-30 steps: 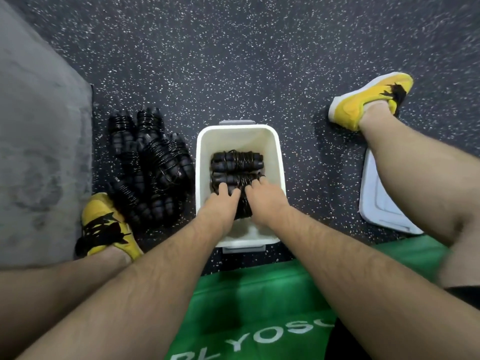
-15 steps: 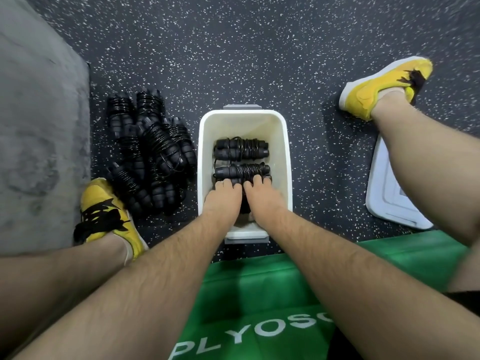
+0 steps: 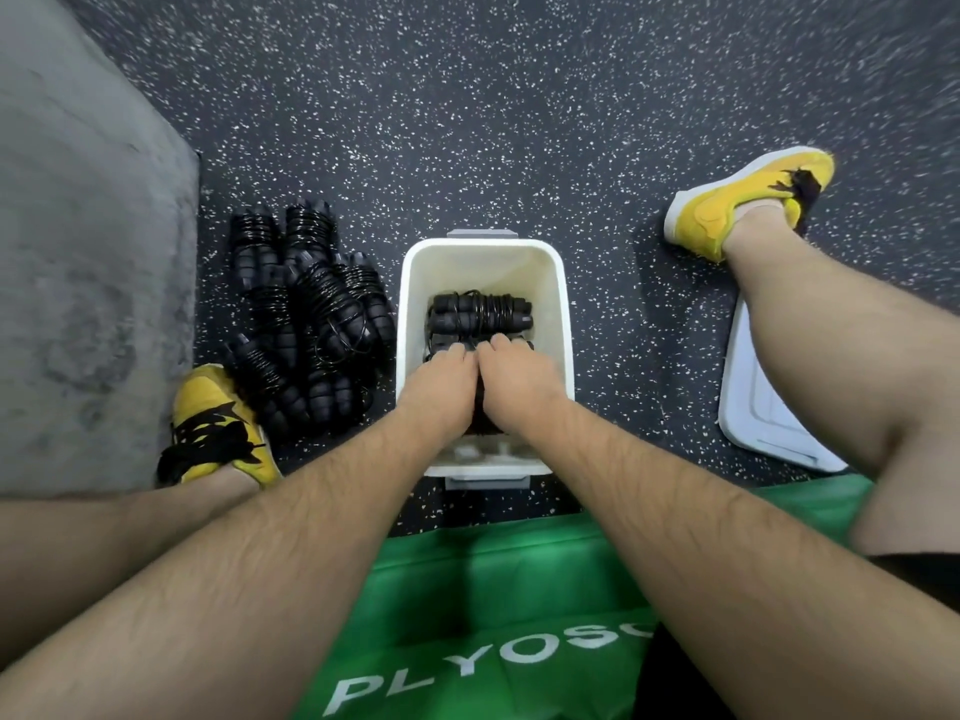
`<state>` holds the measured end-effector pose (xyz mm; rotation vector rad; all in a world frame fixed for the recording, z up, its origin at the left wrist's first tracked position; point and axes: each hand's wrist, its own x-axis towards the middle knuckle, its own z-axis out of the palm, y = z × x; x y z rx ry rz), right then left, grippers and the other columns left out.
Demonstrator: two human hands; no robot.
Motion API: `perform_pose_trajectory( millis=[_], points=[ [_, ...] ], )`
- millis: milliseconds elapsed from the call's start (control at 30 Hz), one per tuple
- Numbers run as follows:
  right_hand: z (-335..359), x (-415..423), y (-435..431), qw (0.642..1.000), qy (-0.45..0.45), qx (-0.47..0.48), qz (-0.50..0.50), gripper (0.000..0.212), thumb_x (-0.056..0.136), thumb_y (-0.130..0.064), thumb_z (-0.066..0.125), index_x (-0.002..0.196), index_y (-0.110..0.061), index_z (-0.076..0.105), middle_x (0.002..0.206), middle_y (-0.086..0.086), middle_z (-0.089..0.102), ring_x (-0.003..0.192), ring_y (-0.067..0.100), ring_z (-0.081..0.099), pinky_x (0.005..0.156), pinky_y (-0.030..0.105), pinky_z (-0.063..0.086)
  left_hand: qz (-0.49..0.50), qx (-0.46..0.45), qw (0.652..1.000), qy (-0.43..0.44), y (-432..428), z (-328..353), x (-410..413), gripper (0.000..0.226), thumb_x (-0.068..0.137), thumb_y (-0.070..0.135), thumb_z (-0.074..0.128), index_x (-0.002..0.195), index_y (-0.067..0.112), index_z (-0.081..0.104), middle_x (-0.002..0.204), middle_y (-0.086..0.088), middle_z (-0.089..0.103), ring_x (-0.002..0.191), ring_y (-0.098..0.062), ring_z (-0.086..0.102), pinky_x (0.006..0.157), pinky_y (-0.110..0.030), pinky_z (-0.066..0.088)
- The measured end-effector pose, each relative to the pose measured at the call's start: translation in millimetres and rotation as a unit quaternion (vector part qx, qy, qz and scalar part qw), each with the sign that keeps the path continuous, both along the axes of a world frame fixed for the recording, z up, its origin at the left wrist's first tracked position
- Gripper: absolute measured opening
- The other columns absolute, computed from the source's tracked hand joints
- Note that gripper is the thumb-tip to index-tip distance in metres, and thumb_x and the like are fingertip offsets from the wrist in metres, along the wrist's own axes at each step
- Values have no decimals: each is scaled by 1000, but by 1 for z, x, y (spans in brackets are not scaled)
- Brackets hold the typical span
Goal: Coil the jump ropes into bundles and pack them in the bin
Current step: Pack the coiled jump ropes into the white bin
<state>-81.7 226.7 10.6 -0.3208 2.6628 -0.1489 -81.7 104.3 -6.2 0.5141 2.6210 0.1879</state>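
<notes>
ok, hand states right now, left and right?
Left hand: on a coiled jump rope bundle in the white bin; grip or press cannot be told.
Right hand: same bundle; cannot be told.

wears low yellow shoes on both feet. left shoe [image 3: 218, 423] has black laces, lying wide and loose over the top. right shoe [image 3: 743, 200] has a white sole edge along the side and black laces near the ankle. shows bare lower legs above the shoes. shows bare, hairy forearms down to the left hand [image 3: 441, 381] and the right hand [image 3: 519, 379], both bare. wears black shorts [image 3: 930, 579], seen only as a dark edge at the lower right.
</notes>
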Motion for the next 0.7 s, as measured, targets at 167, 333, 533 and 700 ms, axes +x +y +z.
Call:
perform_pose_trajectory(
  millis=[167,333,533,700],
  points=[
    [33,-45,-33,984,162,-55,50,31,88,-11,53,120,-11,54,117,9,59,105,29,53,80,38,45,85,85,985,120,-35,42,-36,29,91,8,59,119,5,55,118,-10,52,106,-27,51,89,-35,44],
    [42,-74,-85,970,199,-51,129,34,88,-15,55,122,-14,54,117,6,60,108,29,50,90,38,40,261,76,955,123,-83,37,-44,37,98,24,55,126,0,50,128,-20,46,118,-36,48,95,-46,45],
    [17,-87,-139,982,123,3,145,33,91,-30,55,121,-17,51,115,5,67,115,29,51,95,39,33,495,82,864,-44,-113,9,-54,68,97,38,58,153,16,26,143,-21,37,130,-39,46,100,-49,43],
    [-4,-91,-149,986,45,31,159,48,88,-22,54,133,-9,42,113,6,69,121,30,50,115,42,24,531,76,843,-45,-117,-16,-66,65,95,28,64,147,4,31,147,-21,42,136,-36,42,104,-47,42]
  ],
)
